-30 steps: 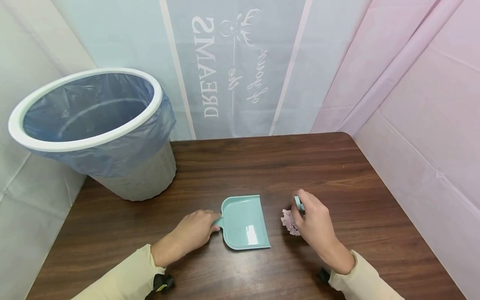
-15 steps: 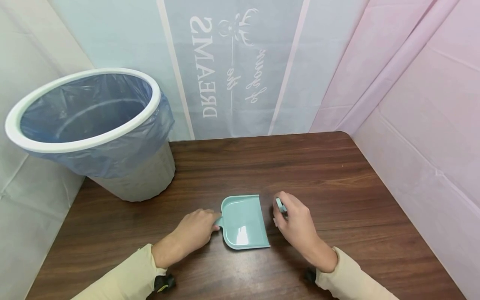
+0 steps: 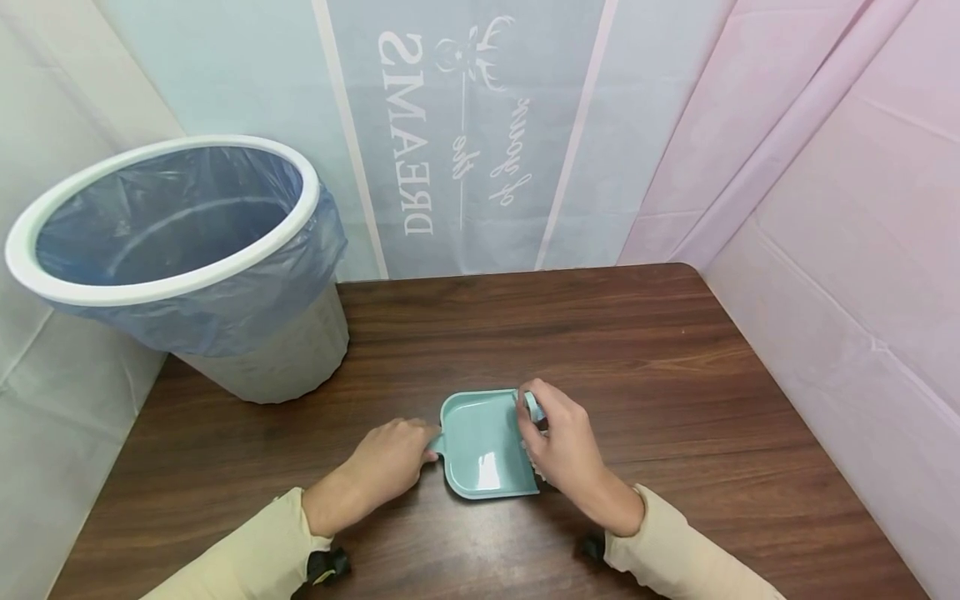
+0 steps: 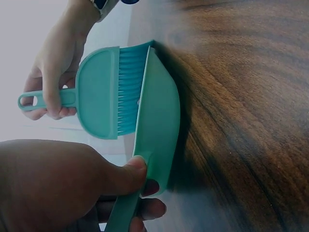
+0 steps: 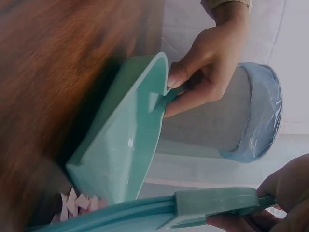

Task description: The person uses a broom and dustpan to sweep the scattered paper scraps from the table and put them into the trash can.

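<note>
A light teal dustpan (image 3: 483,442) lies on the wooden table, its open lip facing right. My left hand (image 3: 393,462) grips its short handle, thumb on top in the left wrist view. My right hand (image 3: 566,442) holds the handle of a matching hand brush (image 4: 99,94), upright with its bristles (image 4: 131,89) down at the dustpan's lip. Pale pink paper scraps (image 5: 79,205) sit between the bristles and the lip in the right wrist view. From the head view, the right hand mostly hides brush and scraps.
A large bin (image 3: 288,358) with a white rim and blue liner stands at the table's back left. White and pink sheets (image 3: 840,250) hang around the sides, and a grey-blue printed cloth (image 3: 480,150) hangs behind the wooden table (image 3: 600,333).
My right hand has swept the brush leftward to the dustpan's lip, pushing the paper scraps along. The left hand and dustpan have stayed nearly in place.
</note>
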Demonstrator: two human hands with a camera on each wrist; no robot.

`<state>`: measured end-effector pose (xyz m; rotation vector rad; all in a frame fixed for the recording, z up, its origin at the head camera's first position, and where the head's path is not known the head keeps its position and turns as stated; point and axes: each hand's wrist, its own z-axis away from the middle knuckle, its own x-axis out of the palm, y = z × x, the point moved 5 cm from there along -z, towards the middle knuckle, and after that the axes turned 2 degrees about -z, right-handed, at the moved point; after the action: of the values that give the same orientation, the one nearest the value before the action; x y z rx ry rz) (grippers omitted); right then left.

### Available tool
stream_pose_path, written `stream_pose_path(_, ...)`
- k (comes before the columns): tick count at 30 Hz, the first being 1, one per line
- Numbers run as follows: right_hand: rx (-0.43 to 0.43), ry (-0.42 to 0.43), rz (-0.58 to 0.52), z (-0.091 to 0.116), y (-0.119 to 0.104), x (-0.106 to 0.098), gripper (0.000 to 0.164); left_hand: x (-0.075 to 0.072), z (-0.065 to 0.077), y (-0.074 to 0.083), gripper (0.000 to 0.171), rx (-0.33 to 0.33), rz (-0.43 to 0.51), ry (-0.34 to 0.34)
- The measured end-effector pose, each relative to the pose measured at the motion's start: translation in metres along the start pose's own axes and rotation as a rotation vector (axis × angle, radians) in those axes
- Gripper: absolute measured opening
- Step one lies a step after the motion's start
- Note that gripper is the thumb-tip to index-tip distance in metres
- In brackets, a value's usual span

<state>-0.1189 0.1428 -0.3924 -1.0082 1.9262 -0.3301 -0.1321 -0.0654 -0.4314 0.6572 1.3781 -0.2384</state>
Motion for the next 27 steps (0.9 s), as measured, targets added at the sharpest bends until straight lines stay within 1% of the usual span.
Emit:
stream_pose_path(4, -0.004, 0.025, -0.043, -0.0016, -0.0021, 0.0014, 0.026, 0.0, 0.0012, -0.0004, 0.021, -0.01, 0.014, -0.012)
stream_pose_path(8, 0.014, 0.035, -0.099, -0.0019, -0.0031, 0.0015, 0.026, 0.0001, 0.0017, -0.0004, 0.023, -0.014, 0.022, -0.019)
stream_pose_path(12, 0.024, 0.038, -0.131, -0.001, -0.0045, 0.0003, 0.024, 0.0, 0.0015, -0.0002, 0.021, -0.012, 0.015, -0.015)
stream_pose_path(19, -0.022, 0.063, -0.134, -0.0009, -0.007, -0.0014, 0.025, 0.0008, 0.0017, 0.0002, 0.014, -0.003, 0.012, -0.012)
stream_pose_path(24, -0.047, 0.079, -0.154, -0.0033, -0.0086, -0.0018, 0.024, 0.0015, 0.0003, -0.0007, 0.016, -0.011, 0.021, -0.015)
stream_pose_path(27, -0.061, 0.107, -0.196, -0.0047, -0.0087, -0.0032, 0.022, 0.0026, -0.0001, -0.0016, 0.02, -0.017, 0.02, -0.023)
